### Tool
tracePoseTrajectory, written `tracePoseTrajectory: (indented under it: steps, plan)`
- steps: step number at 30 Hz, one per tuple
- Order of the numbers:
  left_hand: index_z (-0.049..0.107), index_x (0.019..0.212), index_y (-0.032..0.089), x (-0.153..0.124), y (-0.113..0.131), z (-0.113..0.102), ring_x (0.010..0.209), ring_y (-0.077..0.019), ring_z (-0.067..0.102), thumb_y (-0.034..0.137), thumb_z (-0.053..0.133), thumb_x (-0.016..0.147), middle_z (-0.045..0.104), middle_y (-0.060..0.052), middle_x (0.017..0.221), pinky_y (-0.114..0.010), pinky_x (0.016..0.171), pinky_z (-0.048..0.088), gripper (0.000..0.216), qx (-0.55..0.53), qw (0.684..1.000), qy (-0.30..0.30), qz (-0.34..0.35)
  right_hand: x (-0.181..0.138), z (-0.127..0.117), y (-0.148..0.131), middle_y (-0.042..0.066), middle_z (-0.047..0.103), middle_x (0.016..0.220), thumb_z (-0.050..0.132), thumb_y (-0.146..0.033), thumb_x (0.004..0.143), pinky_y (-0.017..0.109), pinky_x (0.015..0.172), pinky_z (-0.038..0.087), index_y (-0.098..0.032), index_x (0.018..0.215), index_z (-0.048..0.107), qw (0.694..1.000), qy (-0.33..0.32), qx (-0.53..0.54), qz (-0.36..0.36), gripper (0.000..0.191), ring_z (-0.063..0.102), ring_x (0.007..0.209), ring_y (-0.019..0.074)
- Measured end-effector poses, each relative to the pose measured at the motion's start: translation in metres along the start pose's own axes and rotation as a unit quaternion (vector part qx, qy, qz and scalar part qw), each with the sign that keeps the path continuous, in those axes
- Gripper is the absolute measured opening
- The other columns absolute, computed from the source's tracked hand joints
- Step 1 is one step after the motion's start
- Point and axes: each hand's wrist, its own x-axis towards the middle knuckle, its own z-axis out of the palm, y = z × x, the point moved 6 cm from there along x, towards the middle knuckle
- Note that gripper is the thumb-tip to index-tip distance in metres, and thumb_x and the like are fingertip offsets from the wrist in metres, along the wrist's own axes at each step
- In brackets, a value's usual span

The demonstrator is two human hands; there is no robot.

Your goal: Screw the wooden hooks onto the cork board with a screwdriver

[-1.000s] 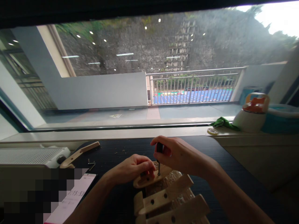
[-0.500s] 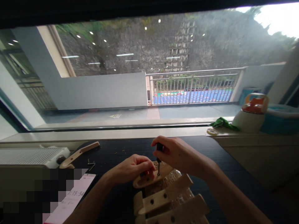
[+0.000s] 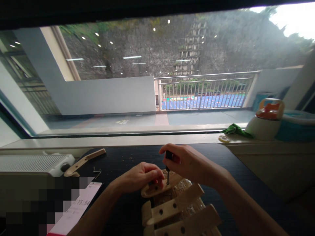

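My right hand [image 3: 185, 161] is closed around the black handle of a screwdriver [image 3: 168, 171]. The screwdriver stands nearly upright, its tip at a dark hole in the farthest pale wooden piece [image 3: 148, 191]. Low over that same piece, just left of the shaft, is my left hand [image 3: 137, 178]. Its fingers are curled in, and whatever they pinch is hidden. Closer to me lie two similar wooden pieces with dark holes, a middle one [image 3: 167, 208] and a near one [image 3: 197, 223]. Crinkled clear plastic [image 3: 182, 187] shows beneath and between them.
A separate angled wooden piece [image 3: 85, 161] rests at the dark table's [image 3: 118, 153] far left, with small metal pieces [image 3: 97, 172] nearby. A phone [image 3: 78, 206] lies left of my forearm. A radiator [image 3: 31, 165], green cloth [image 3: 236, 130] and white kettle-like container [image 3: 264, 123] stand along the window.
The whole view shifts very slightly. Both hands and the screwdriver keep nearly the same pose over the far wooden piece.
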Motion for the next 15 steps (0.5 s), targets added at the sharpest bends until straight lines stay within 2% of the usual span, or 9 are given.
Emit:
tracePoseTrajectory:
  steps: [15]
  plan:
    - [0.066, 0.085, 0.013, -0.0014, 0.0038, 0.0005, 0.075, -0.0159, 0.058, 0.044, 0.045, 0.086, 0.069, -0.006, 0.084, -0.024, 0.071, 0.044, 0.038, 0.017, 1.000, 0.002, -0.004, 0.0010, 0.0030, 0.0013, -0.003, 0.056, 0.062, 0.052, -0.026, 0.081, 0.021, 0.052, 0.033, -0.021, 0.099, 0.059, 1.000, 0.007, 0.003, -0.005, 0.020, 0.047, 0.054, 0.0092]
